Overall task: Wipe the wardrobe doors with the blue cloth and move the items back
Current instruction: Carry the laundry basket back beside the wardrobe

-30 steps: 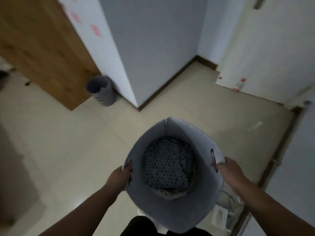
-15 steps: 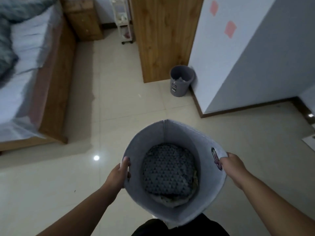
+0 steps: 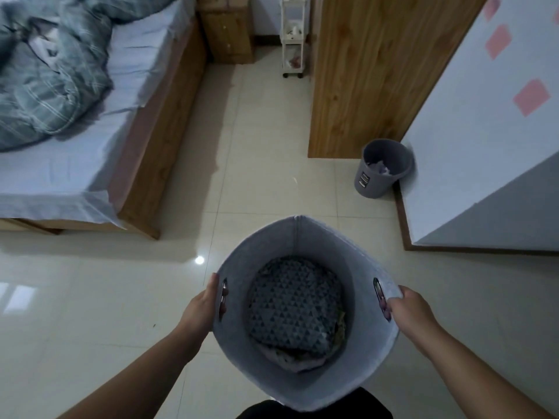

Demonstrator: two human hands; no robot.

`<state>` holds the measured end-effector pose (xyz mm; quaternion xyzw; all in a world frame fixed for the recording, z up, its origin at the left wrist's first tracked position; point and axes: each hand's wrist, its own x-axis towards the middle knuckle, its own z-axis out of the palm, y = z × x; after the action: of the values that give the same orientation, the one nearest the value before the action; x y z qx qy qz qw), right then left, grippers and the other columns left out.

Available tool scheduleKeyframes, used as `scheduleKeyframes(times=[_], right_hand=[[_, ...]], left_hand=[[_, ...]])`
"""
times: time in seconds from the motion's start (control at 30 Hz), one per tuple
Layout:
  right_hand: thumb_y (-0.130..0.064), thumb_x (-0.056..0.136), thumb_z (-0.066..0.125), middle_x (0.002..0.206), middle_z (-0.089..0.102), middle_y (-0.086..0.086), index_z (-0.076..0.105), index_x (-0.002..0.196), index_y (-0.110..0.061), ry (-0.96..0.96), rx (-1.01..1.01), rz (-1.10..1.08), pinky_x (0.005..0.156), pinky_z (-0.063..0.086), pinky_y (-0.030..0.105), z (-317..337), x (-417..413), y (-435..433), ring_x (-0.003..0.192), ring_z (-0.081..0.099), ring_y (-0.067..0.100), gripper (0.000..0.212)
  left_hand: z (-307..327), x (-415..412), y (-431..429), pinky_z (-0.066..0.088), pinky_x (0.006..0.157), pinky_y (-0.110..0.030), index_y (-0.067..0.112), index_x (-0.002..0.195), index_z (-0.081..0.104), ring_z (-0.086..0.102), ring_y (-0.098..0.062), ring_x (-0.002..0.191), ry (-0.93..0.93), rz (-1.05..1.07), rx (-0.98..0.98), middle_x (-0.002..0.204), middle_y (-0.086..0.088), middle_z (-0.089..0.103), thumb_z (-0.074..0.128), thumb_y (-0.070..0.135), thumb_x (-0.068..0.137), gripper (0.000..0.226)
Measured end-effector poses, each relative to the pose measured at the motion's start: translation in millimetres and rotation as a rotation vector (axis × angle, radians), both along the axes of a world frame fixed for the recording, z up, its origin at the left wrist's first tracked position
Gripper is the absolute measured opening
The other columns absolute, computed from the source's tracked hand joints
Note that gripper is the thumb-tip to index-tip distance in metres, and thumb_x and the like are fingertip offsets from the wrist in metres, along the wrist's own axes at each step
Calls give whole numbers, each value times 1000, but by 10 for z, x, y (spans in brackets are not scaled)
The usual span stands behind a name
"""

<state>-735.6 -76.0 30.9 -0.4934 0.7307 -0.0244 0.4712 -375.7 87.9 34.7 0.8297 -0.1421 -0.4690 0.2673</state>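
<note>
The left hand (image 3: 201,306) grasps the left side of a grey felt basket (image 3: 302,394). Its thumb lies up along the outer wall and its fingers curl in at a metal-ringed handle slot. The right hand (image 3: 408,309) is clenched round the opposite rim, fingertips showing through the matching slot on that side. Between the two hands, the basket hangs above the tiled floor (image 3: 257,146), mouth up. Down inside it lies folded fabric with a dark triangle print (image 3: 293,303), over paler cloth at the bottom.

Ahead of the right hand and well apart from it stands the wooden wardrobe (image 3: 363,71). Just beside its base, a little right of that hand's line, is a grey waste bin (image 3: 382,173) with crumpled paper in it. The bin carries a dark label (image 3: 365,179) with pale lines of print, too small to read. Further right, pink squares (image 3: 531,96) are stuck on the white wall; whether they bear writing cannot be told.

Ahead and left of the left hand is a wooden-framed bed (image 3: 157,131) with a rumpled plaid duvet (image 3: 39,86). Far ahead stand a bedside cabinet (image 3: 227,28) and a white trolley (image 3: 292,34).
</note>
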Motion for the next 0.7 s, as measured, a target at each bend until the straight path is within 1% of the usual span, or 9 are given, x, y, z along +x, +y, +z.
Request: scheduleKeyframes(times=[0.1, 0.2, 0.27, 0.33, 0.43, 0.53, 0.63, 0.7], right_hand=[[-1, 83, 57, 75, 73, 12, 70, 82, -8, -3, 1, 79, 61, 44, 31, 10, 216, -478, 68, 65, 27, 15], [-4, 85, 60, 77, 73, 10, 70, 85, -11, -14, -15, 133, 60, 45, 30, 36, 476, -931, 70, 67, 25, 13], [-7, 86, 62, 76, 74, 10, 69, 86, -13, -29, -14, 157, 58, 44, 30, 43, 677, -1177, 69, 67, 25, 9], [-10, 84, 63, 72, 73, 10, 69, 83, -11, -39, -12, 173, 58, 44, 30, 38, 890, -1422, 64, 65, 25, 6], [-13, 81, 64, 64, 71, 11, 69, 78, -3, -63, -14, 113, 62, 45, 34, 4, 1225, -1828, 60, 61, 27, 11], [-16, 84, 62, 60, 68, 11, 70, 79, 1, -89, -17, 55, 65, 47, 37, -66, 1586, -2245, 59, 61, 26, 19], [-20, 86, 62, 62, 71, 13, 72, 79, -1, -81, -21, 34, 64, 47, 36, -107, 1937, -2644, 58, 62, 25, 22], [-21, 82, 64, 64, 70, 13, 72, 81, 1, -95, 0, -25, 66, 48, 38, -61, 2153, -2905, 59, 61, 26, 23]], left_hand=[[33, 122, -232, 58, 64, -33, 28, 101, 77, 76, -23, 86, -11, 41, 13, 83, -1, 81, 20, 91, 85, 87], [56, 289, -449, 60, 69, -38, 24, 96, 78, 76, -27, 84, -21, 97, 18, 79, -3, 80, 20, 90, 86, 89], [62, 408, -601, 61, 69, -39, 22, 94, 79, 76, -28, 82, -23, 130, 16, 79, -4, 80, 21, 91, 86, 90], [46, 533, -770, 61, 69, -40, 23, 94, 79, 76, -28, 82, -16, 156, 4, 81, -5, 80, 22, 90, 86, 88], [-6, 806, -1070, 58, 61, -34, 24, 102, 78, 75, -27, 83, 1, 206, -16, 84, -6, 80, 23, 90, 86, 87], [-98, 1210, -1455, 58, 60, -33, 23, 110, 76, 75, -27, 89, 31, 210, -18, 97, -7, 80, 22, 91, 84, 91], [-157, 1631, -1879, 63, 70, -40, 21, 104, 77, 76, -27, 88, 47, 167, -12, 92, -6, 80, 22, 92, 83, 92], [-154, 1890, -2164, 64, 75, -45, 20, 99, 78, 76, -28, 87, 49, 132, -7, 90, -6, 80, 20, 91, 84, 93]])
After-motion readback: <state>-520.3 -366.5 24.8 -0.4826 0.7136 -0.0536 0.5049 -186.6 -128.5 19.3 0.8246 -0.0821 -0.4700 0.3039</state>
